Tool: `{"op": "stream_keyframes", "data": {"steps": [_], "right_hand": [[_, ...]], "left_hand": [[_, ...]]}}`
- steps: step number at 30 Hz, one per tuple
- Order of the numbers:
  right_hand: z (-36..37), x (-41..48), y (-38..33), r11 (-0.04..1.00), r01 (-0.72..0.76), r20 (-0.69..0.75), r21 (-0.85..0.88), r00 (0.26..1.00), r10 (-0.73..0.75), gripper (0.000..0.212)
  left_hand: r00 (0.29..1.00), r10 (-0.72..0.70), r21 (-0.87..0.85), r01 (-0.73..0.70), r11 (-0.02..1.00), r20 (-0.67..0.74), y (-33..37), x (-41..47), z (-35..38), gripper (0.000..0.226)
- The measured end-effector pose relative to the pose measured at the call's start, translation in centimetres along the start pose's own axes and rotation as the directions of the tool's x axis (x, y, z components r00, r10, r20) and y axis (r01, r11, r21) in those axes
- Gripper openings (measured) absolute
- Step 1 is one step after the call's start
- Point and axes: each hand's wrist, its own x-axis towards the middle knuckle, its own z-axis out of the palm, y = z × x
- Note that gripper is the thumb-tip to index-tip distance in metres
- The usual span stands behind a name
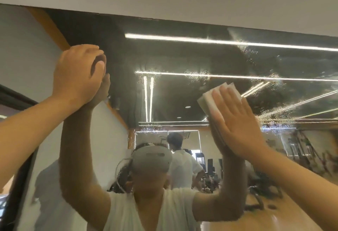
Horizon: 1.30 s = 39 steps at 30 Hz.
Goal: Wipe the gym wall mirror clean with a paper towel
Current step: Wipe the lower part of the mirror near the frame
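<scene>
Two hands lay against the mirror (182, 58) | left hand (78, 73), 10 o'clock: fingers curled, clenched on nothing, touched glass | right hand (236, 119), 3 o'clock: fingers straight, pressed paper towel (209, 100) flat on glass

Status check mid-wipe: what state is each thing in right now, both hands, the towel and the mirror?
mirror: wet, with droplets across its upper right part.
paper towel: folded, pressed flat against the mirror.
right hand: flat, fingers straight, pressing the paper towel.
left hand: fingers curled, resting against the mirror at upper left, nothing visible in it.
</scene>
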Motion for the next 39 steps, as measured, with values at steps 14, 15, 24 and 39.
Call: {"op": "stream_keyframes", "data": {"steps": [14,15,24,39], "right_hand": [[-1.6,11.8,0.0,0.998,-0.062,0.021,0.003,0.998,0.062,0.067],[-1.9,13.2,0.0,0.997,-0.073,0.03,-0.002,0.997,0.073,0.064],[-1.5,14.7,0.2,0.999,-0.043,0.056,-0.028,0.997,0.044,0.063],[0.6,-0.8,-3.7,0.97,0.242,0.079,-0.023,0.968,-0.24,0.06]], "left_hand": [[0.998,0.065,-0.006,-0.065,0.998,-0.002,1.4,-4.8,0.6,0.049],[0.997,0.073,-0.007,-0.073,0.997,-0.005,1.4,-4.9,0.6,0.049],[0.997,0.069,-0.003,-0.069,0.998,-0.021,1.4,-5.1,0.6,0.049],[0.999,0.047,-0.008,-0.047,0.999,0.015,1.6,-5.2,0.5,0.051]]}}
